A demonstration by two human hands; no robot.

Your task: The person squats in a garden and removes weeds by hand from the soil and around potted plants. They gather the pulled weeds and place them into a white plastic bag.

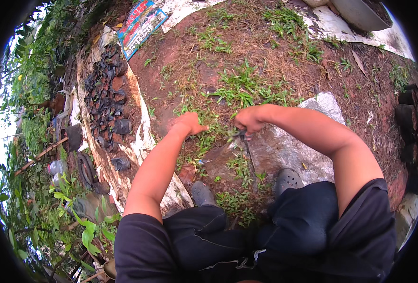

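My left hand (189, 123) is low over a patch of green weeds (206, 136) on reddish soil, its thumb pointing right; whether it pinches any stems cannot be told. To its right, my right hand (249, 120) is closed around a dark tool (240, 133), whose short blade-like end points left toward the weeds. The tool's exact kind cannot be made out. Under and beside my right hand lies a dirty silvery plastic sheet (304, 152). A broad clump of grass (240, 85) grows just beyond both hands.
Grey clogs (288, 180) are on my feet beside the sheet. At the left lie small black plant bags (106, 92), a white sheet strip (143, 120) and a tyre (86, 169). A printed sign (141, 26) lies at the top left, a large basin (361, 14) at the top right.
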